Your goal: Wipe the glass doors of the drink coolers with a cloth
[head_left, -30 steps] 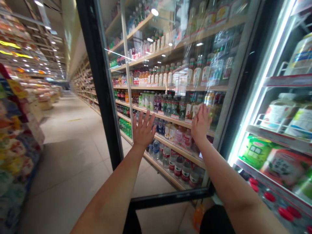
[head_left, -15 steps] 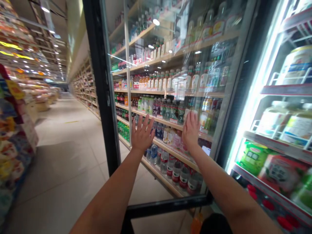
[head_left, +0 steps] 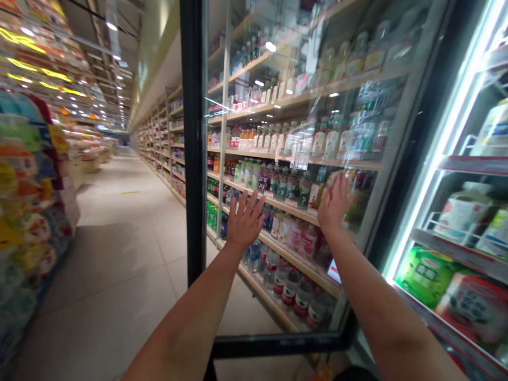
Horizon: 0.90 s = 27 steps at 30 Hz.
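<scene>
L hand (head_left: pixel 245 222), R hand (head_left: pixel 334 203): grip wide, empty, flat at glass fridge door (head_left: pixel 278 345).

- Left hand (head_left: pixel 245 222): bare, back of the hand toward the camera, narrow across the knuckles, with long, slender fingers (head_left: pixel 252 203).
- Right hand (head_left: pixel 334 203): bare, also seen from the back, matching the left in its slim build, its fingers (head_left: pixel 338 185) slightly blurred.
- Left forearm (head_left: pixel 186 312): bare from wrist to the lower frame edge, smooth, tapering toward the wrist.
- Right forearm (head_left: pixel 389 317): bare from wrist to the lower right of the frame, widening steadily away from the wrist.
- Dark rounded shape (head_left: pixel 351 374): at the bottom edge below the right forearm, too little showing to tell whether it is clothing.
</scene>
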{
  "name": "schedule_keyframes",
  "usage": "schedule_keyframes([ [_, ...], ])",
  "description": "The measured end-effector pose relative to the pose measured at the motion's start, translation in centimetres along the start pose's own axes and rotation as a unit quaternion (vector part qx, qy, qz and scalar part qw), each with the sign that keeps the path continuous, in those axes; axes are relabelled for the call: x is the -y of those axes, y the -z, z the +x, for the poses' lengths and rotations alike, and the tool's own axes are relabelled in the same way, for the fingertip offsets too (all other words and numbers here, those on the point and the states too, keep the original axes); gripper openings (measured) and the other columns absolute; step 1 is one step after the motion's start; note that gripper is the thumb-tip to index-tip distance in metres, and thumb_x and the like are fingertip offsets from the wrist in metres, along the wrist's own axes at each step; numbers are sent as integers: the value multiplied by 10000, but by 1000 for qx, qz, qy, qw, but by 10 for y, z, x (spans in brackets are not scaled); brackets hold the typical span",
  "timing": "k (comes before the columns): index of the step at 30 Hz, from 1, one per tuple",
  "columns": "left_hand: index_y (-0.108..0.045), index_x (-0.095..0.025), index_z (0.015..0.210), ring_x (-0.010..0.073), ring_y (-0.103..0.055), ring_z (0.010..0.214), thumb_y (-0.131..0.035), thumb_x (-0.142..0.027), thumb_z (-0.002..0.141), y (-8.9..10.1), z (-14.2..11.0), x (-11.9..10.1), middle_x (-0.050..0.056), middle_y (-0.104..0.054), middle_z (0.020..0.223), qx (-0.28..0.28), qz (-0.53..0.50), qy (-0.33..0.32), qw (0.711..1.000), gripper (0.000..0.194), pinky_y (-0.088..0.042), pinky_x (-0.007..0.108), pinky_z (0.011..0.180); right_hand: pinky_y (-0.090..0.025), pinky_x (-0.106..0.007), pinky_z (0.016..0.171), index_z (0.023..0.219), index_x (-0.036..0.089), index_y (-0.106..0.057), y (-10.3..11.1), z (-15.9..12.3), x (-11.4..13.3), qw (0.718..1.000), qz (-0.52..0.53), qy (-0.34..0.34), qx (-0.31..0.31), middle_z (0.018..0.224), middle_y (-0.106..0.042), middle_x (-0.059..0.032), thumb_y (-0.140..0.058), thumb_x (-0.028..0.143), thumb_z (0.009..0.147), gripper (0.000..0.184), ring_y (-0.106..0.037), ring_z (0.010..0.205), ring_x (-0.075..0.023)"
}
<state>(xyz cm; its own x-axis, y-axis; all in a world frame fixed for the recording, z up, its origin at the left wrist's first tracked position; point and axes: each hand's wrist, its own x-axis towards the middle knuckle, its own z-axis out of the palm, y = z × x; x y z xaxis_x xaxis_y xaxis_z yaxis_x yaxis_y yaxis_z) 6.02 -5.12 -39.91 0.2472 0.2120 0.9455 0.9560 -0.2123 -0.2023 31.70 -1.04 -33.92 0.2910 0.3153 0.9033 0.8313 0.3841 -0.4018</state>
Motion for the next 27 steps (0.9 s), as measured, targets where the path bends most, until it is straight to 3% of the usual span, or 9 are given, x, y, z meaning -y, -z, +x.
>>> schedule_keyframes([
  [4,-437,-203,1559,288,-108,1546,-564,-290,1026,0,1,-1,92,-321,1614,1,3,1,1000,555,-50,552,1277,-244,-733,1150,1585,91,-312,6,-34,-37,998,3,-62,-29,1615,-315,-224,-263,278,958,657,-257,1521,-364],
  [9,-445,-201,1553,287,-121,1545,-578,-290,1019,0,1,0,92,-337,1607,-5,8,3,1000,558,-50,551,1278,-222,-706,1180,1596,119,-301,-4,1,-12,999,1,-19,-37,1638,-283,-187,-268,239,959,649,-228,1534,-337],
  [11,-446,-204,1552,285,-128,1544,-575,-287,1019,0,0,0,90,-344,1605,-7,11,3,1000,554,-46,548,1279,-207,-650,1217,1598,159,-311,-10,4,7,999,4,30,-14,1644,-296,-137,-296,224,963,639,-221,1542,-300],
  [13,-447,-202,1552,282,-129,1544,-573,-292,1022,0,0,-1,92,-347,1604,-8,13,2,1000,552,-41,539,1280,-188,-611,1237,1602,172,-309,-16,-15,24,992,-6,120,24,1642,-312,-120,-313,202,975,628,-194,1553,-279],
  [17,-441,-206,1555,282,-129,1545,-583,-302,1021,-1,0,-1,100,-352,1601,-9,16,1,1000,562,-54,539,1278,-138,-505,1271,1568,207,-393,-21,-63,45,941,-28,320,104,1595,-417,-86,-365,169,987,584,-220,1549,-223],
  [19,-441,-208,1556,283,-132,1546,-589,-302,1019,-1,0,0,103,-358,1599,-9,14,0,1000,565,-65,543,1277,-108,-468,1281,1543,243,-436,-21,-56,52,929,-28,350,121,1581,-445,-50,-394,172,984,565,-247,1540,-192],
  [22,-443,-195,1554,287,-132,1546,-582,-295,1022,-1,0,1,103,-356,1600,-12,10,-2,1000,559,-54,540,1277,-105,-535,1268,1561,219,-398,-17,-3,55,944,-37,313,98,1620,-375,-66,-359,177,984,580,-209,1553,-213],
  [25,-448,-183,1551,294,-141,1544,-572,-285,1024,-1,0,0,102,-345,1605,-12,6,-3,1000,551,-40,538,1276,-162,-583,1246,1576,195,-360,-11,46,40,987,-26,161,16,1640,-329,-86,-311,196,962,616,-215,1552,-232],
  [27,-447,-190,1552,297,-152,1542,-573,-284,1022,0,0,0,100,-342,1606,-8,4,-3,1000,553,-43,541,1275,-198,-613,1228,1572,172,-365,-6,50,20,998,-8,60,-30,1634,-333,-114,-301,221,946,631,-240,1542,-257],
])
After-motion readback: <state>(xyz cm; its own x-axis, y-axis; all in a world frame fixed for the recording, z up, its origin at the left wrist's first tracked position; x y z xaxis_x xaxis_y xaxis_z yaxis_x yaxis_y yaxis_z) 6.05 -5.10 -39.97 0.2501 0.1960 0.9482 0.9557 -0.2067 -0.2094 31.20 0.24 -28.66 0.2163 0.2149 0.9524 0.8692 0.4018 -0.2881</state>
